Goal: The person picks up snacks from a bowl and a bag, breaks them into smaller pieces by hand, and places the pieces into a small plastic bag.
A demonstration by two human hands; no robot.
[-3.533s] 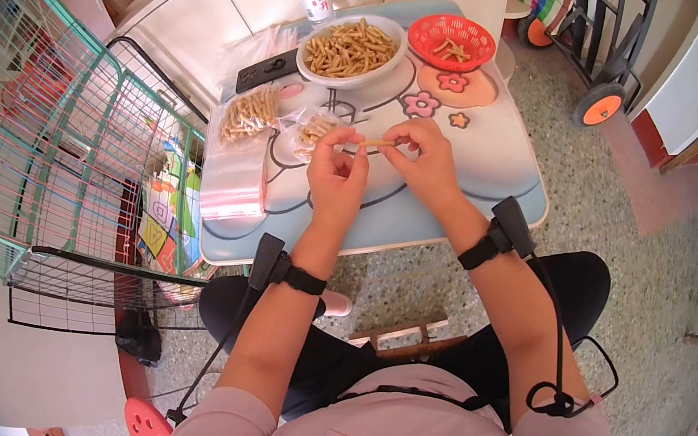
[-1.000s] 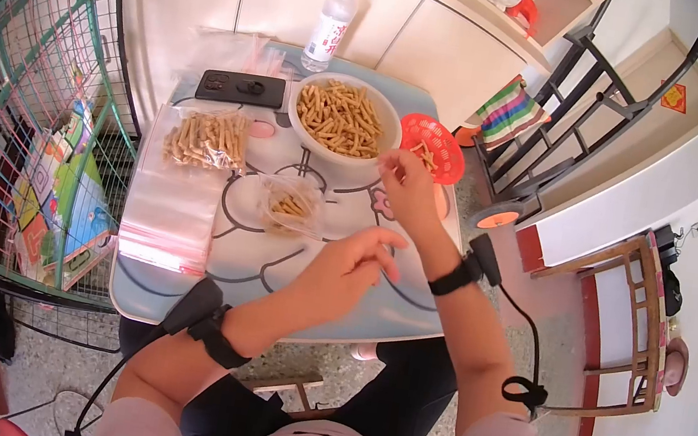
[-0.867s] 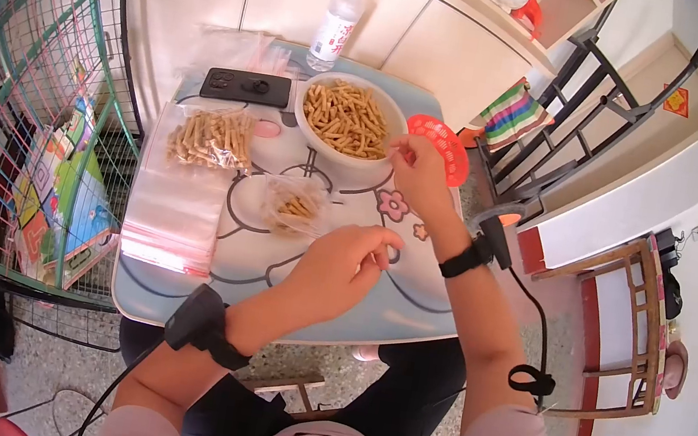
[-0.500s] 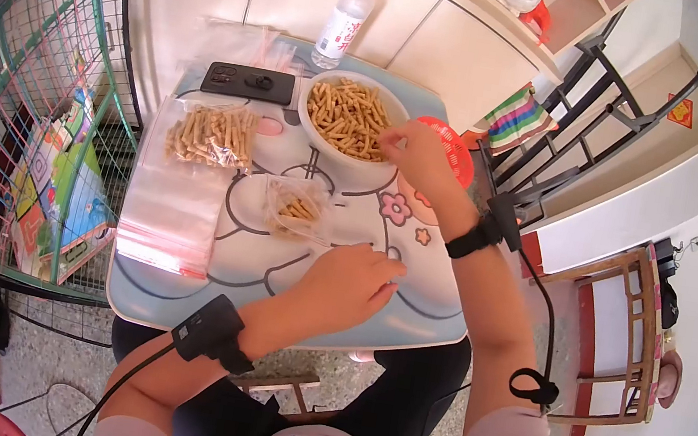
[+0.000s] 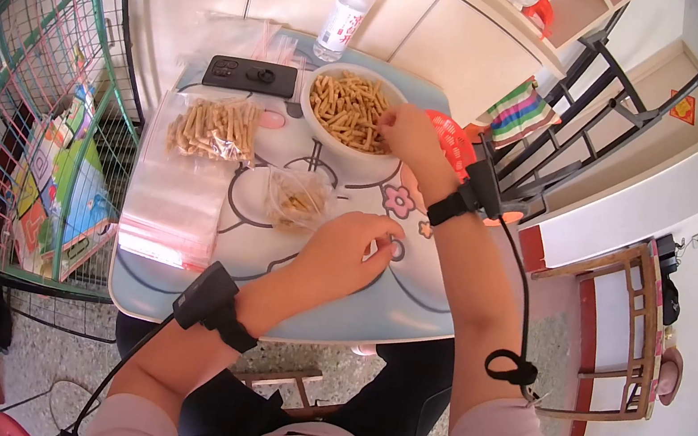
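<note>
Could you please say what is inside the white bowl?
The white bowl holds piled brown sticks; they hide its bottom, and the right hand covers part of its rim.

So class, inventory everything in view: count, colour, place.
Table: one, blue-edged, centre
Bowl: one, white, far side
Sticks: many, brown, bowl and bags
Basket: one, red, right of bowl
Bottle: one, clear, behind bowl
Phone: one, black, left of bowl
Stick bags: two, clear, on table
Flat bags: several, clear, table's left
Caging: uncountable, green and black, left
Cart: one, black, right
Wooden furniture: two, brown, right
Wrist devices: two, black, worn
Left hand: one, bare, over table
Right hand: one, bare, at bowl
</note>
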